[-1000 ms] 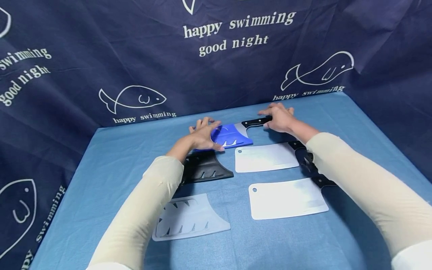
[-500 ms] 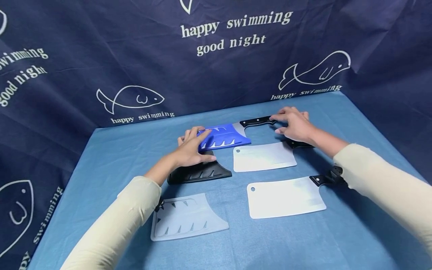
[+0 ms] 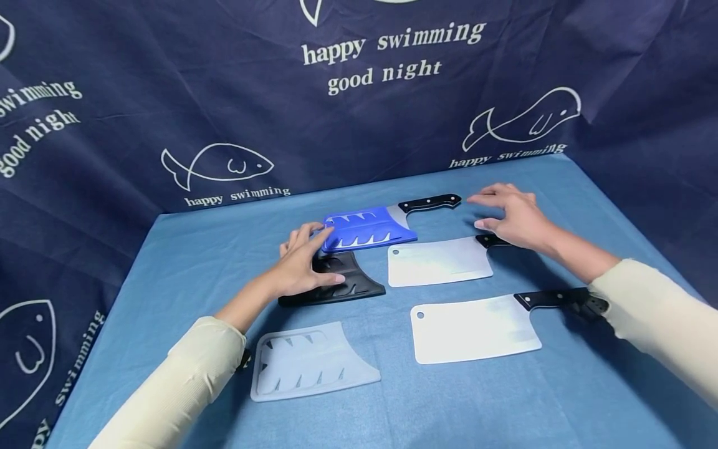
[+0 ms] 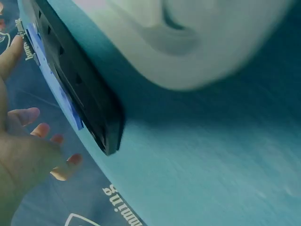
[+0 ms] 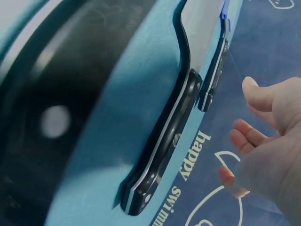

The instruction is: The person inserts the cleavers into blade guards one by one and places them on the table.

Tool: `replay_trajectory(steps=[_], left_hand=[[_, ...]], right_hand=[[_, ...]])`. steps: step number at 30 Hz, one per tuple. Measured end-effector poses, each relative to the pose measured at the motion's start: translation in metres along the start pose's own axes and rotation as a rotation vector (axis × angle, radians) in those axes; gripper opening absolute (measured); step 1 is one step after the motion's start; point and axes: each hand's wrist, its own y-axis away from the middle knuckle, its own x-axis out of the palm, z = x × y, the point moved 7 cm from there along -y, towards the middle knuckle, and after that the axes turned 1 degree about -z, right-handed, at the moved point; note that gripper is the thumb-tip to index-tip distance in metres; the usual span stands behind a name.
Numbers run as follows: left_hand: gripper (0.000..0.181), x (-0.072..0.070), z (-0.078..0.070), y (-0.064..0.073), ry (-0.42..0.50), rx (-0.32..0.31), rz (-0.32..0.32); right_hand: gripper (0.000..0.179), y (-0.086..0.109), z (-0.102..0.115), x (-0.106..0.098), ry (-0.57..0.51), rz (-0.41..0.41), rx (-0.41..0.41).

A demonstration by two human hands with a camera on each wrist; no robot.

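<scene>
At the back of the table a cleaver (image 3: 429,202) lies with its blade inside a blue blade guard (image 3: 370,227), its black handle bare. My left hand (image 3: 300,265) is over a black blade guard (image 3: 361,284), fingers spread and holding nothing; in the left wrist view it appears beyond the black guard's edge. My right hand (image 3: 518,218), fingers relaxed and grasping nothing, hovers near the handle of a middle cleaver (image 3: 440,262) and partly covers it. That handle (image 5: 164,146) shows whole in the right wrist view.
A front cleaver (image 3: 477,330) lies bare at the right, its handle end overlapped by the right wrist camera. A translucent whitish blade guard (image 3: 314,365) rests at front left. Blue cloth (image 3: 185,268) covers the table, and a navy printed curtain (image 3: 224,81) rises behind.
Both hands have left the sheathed cleaver. My left hand moved left and nearer, to over the black guard; my right moved right and nearer, toward the middle cleaver's handle.
</scene>
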Motion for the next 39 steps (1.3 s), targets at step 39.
replay_trajectory(steps=[39], left_hand=[[0.110,0.012,0.011,0.036,-0.190,-0.031,0.162]], right_hand=[[0.065,0.026,-0.034,0.017,0.203,0.238,0.088]])
